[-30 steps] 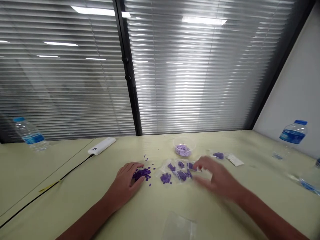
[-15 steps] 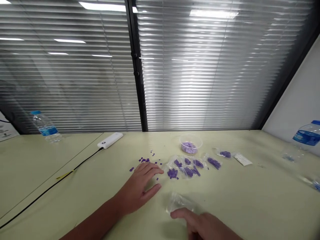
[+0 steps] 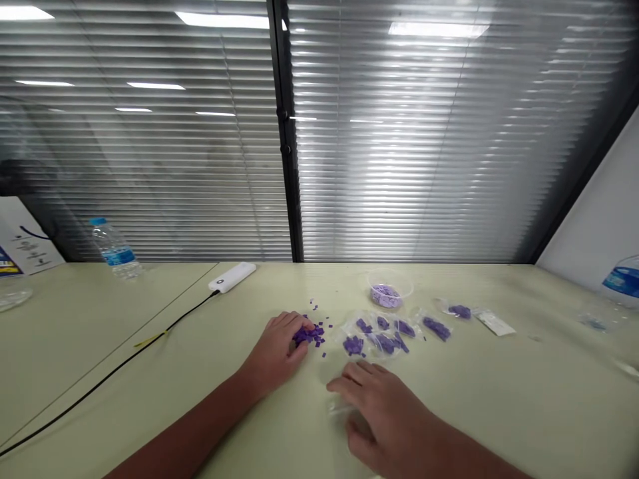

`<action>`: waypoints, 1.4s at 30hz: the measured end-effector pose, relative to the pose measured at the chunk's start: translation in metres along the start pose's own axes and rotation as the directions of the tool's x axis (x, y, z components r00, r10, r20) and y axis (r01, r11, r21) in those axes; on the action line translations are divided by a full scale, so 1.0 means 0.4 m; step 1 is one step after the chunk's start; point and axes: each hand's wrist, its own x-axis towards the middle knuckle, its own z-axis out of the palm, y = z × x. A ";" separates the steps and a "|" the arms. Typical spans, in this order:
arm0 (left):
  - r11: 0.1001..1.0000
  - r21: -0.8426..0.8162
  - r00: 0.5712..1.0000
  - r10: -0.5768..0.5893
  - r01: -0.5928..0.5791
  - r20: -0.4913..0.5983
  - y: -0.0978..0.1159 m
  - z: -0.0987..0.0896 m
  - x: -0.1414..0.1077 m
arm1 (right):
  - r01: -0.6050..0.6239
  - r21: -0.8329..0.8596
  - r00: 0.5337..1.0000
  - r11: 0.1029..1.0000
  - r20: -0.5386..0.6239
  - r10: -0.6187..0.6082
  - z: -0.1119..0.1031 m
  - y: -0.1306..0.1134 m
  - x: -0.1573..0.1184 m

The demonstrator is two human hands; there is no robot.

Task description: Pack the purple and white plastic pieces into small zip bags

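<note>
Nothing legible on water bottle (image 3: 116, 245) or white carrier bag (image 3: 24, 233)

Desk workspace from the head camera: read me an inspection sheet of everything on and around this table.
Surface: pale yellow-green table, with a seam across its left part.
Job's things: pile of purple pieces, some scattered nearby; small clear bags of purple pieces; round clear tub of lilac pieces; clear bag at the right hand.
Clutter: white power bank; white paper slip; water bottles.
Hands: left hand curved over the pile; right hand spread over the clear bag.
Cables: black cable runs from the power bank toward the lower left.
Surroundings: slatted blinds; white wall; paper bag.
</note>
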 end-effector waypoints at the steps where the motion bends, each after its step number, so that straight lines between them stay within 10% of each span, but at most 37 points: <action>1: 1.000 -0.002 1.000 -0.016 0.016 -0.003 -0.002 0.001 0.000 | 0.038 0.031 0.999 0.999 -0.029 -0.037 -0.003 0.000 0.003; 9: 1.000 -0.010 1.000 -0.024 0.024 -0.003 -0.038 0.005 -0.003 | 0.033 0.181 0.999 0.983 -0.035 -0.027 0.027 0.042 0.003; 18: 0.987 -0.077 0.935 0.161 -0.143 0.316 -0.017 -0.019 -0.009 | 0.005 0.210 0.997 0.978 0.074 -0.021 0.008 0.035 0.002; 42: 0.995 -0.008 0.994 0.102 -0.101 0.039 -0.055 0.044 0.018 | 0.073 0.362 0.973 0.929 -0.231 0.014 0.044 0.066 0.015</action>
